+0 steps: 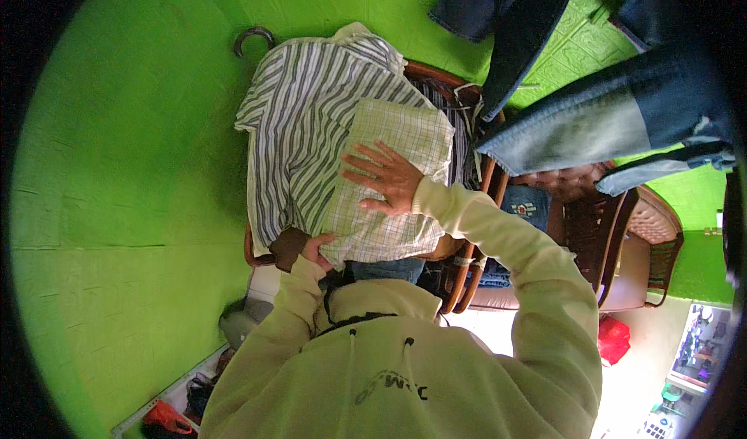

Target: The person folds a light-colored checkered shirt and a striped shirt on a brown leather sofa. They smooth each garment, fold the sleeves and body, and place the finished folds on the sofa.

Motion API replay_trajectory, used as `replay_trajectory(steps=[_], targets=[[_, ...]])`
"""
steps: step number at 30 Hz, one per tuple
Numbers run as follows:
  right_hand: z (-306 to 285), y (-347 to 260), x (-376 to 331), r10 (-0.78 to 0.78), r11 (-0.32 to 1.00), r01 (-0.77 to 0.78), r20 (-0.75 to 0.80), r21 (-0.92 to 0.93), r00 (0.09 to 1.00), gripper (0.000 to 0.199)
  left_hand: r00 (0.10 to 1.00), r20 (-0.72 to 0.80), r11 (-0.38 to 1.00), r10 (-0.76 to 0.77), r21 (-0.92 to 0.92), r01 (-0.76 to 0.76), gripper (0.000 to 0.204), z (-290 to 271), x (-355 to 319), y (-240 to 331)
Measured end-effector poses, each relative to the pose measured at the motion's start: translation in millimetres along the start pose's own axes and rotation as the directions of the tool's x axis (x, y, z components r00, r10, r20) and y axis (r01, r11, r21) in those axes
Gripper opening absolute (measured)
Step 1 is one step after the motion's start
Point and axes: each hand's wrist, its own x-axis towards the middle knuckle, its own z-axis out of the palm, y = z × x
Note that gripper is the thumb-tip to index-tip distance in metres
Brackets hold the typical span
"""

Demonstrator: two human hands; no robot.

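While both hands work at one folded shirt, the count of things runs as follows.

Hands: two, both the person's own, in pale yellow hoodie sleeves.
Right hand [383, 176]: lies flat on top of the folded shirt, fingers spread open and straight, palm down, gripping nothing.
Left hand [317, 250]: at the lower left corner of the folded shirt, fingers curled over its edge and pinching the cloth.
Folded shirt [389, 139]: one, pale checked cloth, folded to a long rectangle; it rests on the striped shirt, over the chair back, between the two hands.
Striped shirt [299, 120]: one, white with dark stripes, spread and draped beneath the folded shirt, reaching out past it on the left and top.
Chairs: two wooden ones; the near chair [465, 264] carries both shirts, and the second chair [646, 237], with a padded seat, stands just beside it to the right.
Jeans [591, 120]: blue denim hanging at upper right, at least two pieces; exact number cannot be told.
Hook [253, 38]: one dark curved ring on the green wall [117, 167], just above the striped shirt.
Red bag [613, 338]: one, on the floor below the second chair.
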Motion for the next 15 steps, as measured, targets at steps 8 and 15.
replay_trajectory(steps=[8,15], targets=[[82,40,-20,0.078,0.996,-0.061,0.322,-0.063,0.944,0.053,1.000,0.021,0.993,-0.009,0.118,0.006,0.040,47,6,25],[67,82,-29,0.320,-0.047,-0.525,0.511,0.850,0.798,0.060,0.969,0.156,0.966,0.192,-0.204,-0.158,0.059,171,25,81]])
